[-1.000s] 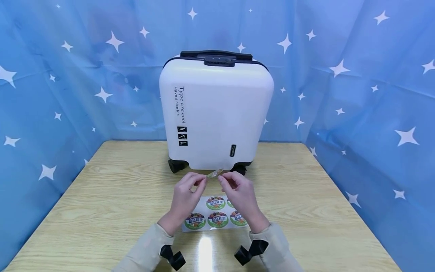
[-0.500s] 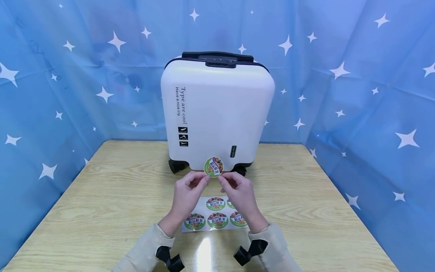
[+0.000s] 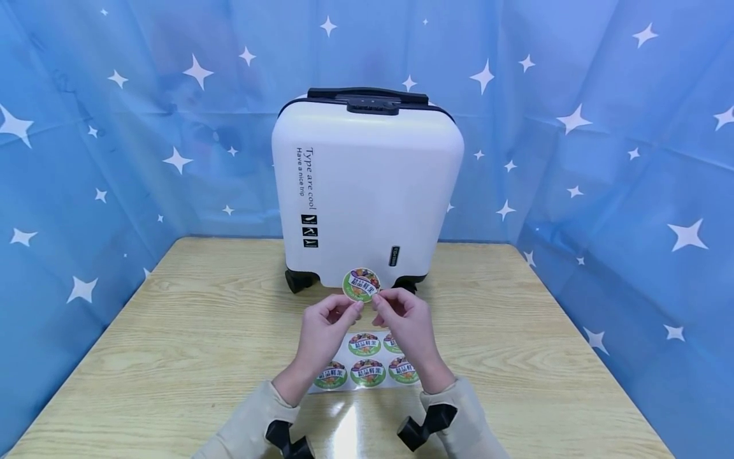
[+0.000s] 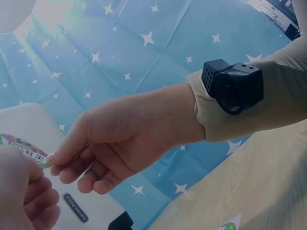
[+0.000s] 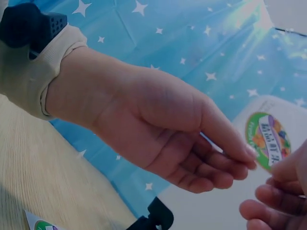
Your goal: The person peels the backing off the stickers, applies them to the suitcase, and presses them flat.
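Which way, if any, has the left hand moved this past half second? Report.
Yes: against the white suitcase in the head view, the left hand has shifted slightly rightward.

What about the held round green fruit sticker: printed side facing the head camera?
Yes, the sticker shows its fruit picture and lettering there.

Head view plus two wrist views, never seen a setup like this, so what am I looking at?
No robot here, just a person's bare left hand and right hand. The wide picture is taken from the head, the other two from the left and right wrists. A white hard-shell suitcase with black wheels stands on the pale wood-grain table; nearer lies a white sheet of round, green-bordered stickers. Both hands pinch a separate round fruit sticker by its lower edge.
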Action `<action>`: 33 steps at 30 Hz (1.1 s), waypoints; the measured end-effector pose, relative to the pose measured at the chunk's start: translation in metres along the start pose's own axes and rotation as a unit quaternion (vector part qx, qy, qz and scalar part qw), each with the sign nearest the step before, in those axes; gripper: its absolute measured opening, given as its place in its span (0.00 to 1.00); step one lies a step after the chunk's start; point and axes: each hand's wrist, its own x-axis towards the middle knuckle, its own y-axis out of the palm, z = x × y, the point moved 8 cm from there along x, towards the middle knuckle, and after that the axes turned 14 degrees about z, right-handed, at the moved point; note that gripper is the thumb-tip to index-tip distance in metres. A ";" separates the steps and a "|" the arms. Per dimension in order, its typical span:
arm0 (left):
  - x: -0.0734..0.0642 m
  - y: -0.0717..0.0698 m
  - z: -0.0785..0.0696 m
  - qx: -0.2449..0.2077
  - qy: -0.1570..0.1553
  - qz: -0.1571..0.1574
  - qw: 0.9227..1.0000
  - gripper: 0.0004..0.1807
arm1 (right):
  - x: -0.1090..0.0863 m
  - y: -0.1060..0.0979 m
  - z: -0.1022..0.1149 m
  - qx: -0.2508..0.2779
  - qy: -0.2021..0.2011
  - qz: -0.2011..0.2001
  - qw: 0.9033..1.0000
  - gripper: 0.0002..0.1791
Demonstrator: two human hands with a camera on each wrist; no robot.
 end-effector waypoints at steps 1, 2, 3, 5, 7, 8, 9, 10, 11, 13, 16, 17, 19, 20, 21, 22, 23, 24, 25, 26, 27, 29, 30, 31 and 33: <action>0.000 0.000 -0.001 0.002 -0.001 0.001 1.000 0.03 | -0.001 0.000 0.004 0.001 0.002 -0.001 1.000 0.07; 0.000 0.001 -0.001 0.004 -0.004 0.002 1.000 0.03 | -0.003 0.001 0.009 0.002 0.002 -0.001 1.000 0.07; 0.000 0.001 -0.001 0.005 -0.006 0.003 1.000 0.03 | -0.004 0.001 0.013 0.001 0.002 -0.003 1.000 0.07; 0.000 0.002 0.000 0.005 -0.013 0.006 1.000 0.03 | -0.007 0.002 0.022 -0.002 0.002 -0.006 1.000 0.06; 0.002 0.002 0.008 0.003 -0.019 0.008 1.000 0.03 | -0.009 0.002 0.028 -0.004 0.003 -0.009 1.000 0.06; 0.002 0.002 0.012 0.001 -0.021 0.008 1.000 0.04 | -0.010 0.002 0.028 -0.006 0.003 -0.010 1.000 0.06; 0.003 0.002 0.017 -0.002 -0.022 0.009 1.000 0.04 | -0.010 0.002 0.029 -0.007 0.003 -0.011 1.000 0.06; 0.004 0.002 0.021 -0.004 -0.023 0.009 1.000 0.04 | -0.010 0.002 0.030 -0.010 0.003 -0.011 1.000 0.06; 0.004 0.001 0.025 -0.005 -0.023 0.008 1.000 0.05 | -0.010 0.001 0.030 -0.012 0.003 -0.011 1.000 0.05; 0.005 -0.001 0.031 -0.010 -0.020 0.003 1.000 0.06 | -0.010 0.000 0.028 -0.014 0.001 -0.010 1.000 0.05; 0.005 -0.005 0.031 -0.014 -0.011 -0.010 1.000 0.07 | -0.010 -0.002 0.026 -0.017 -0.005 -0.005 1.000 0.05; 0.005 -0.007 0.030 -0.013 -0.007 -0.015 1.000 0.07 | -0.009 -0.003 0.022 -0.015 -0.005 -0.002 1.000 0.05; 0.005 -0.011 0.029 -0.011 -0.005 -0.023 1.000 0.08 | -0.007 -0.005 0.015 -0.012 -0.003 0.004 1.000 0.06; 0.005 -0.012 0.029 -0.012 -0.005 -0.025 1.000 0.08 | -0.006 -0.007 0.011 -0.012 0.000 0.007 1.000 0.06; 0.005 -0.013 0.029 -0.011 -0.008 -0.027 1.000 0.08 | -0.005 -0.007 0.007 -0.012 0.002 0.009 1.000 0.06; 0.005 -0.014 0.029 -0.011 -0.010 -0.028 1.000 0.08 | -0.004 -0.008 0.003 -0.011 0.004 0.012 1.000 0.06; 0.005 -0.014 0.029 -0.013 -0.013 -0.028 0.999 0.08 | -0.003 -0.009 -0.001 -0.011 0.005 0.015 1.000 0.06; 0.005 -0.015 0.030 -0.015 -0.016 -0.029 0.999 0.08 | -0.003 -0.010 -0.003 -0.012 0.004 0.019 1.000 0.07; 0.005 -0.016 0.030 -0.018 -0.018 -0.030 0.999 0.08 | -0.003 -0.010 -0.004 -0.013 0.003 0.022 1.000 0.07; 0.004 -0.016 0.030 -0.020 -0.019 -0.031 0.999 0.08 | -0.003 -0.009 -0.004 -0.014 0.000 0.026 1.000 0.07; 0.004 -0.017 0.031 -0.022 -0.019 -0.033 0.999 0.09 | -0.003 -0.009 -0.004 -0.015 -0.002 0.030 0.999 0.07; 0.004 -0.019 0.031 -0.026 -0.017 -0.039 0.999 0.09 | -0.004 -0.009 -0.004 -0.016 -0.003 0.037 0.999 0.07; 0.004 -0.021 0.031 -0.026 -0.017 -0.042 0.999 0.09 | -0.004 -0.009 -0.004 -0.016 -0.002 0.040 0.999 0.07; 0.004 -0.022 0.031 -0.027 -0.016 -0.045 0.999 0.10 | -0.004 -0.009 -0.004 -0.017 0.001 0.042 0.999 0.07; 0.004 -0.024 0.031 -0.026 -0.017 -0.049 0.998 0.10 | -0.005 -0.009 -0.004 -0.017 0.009 0.047 0.999 0.07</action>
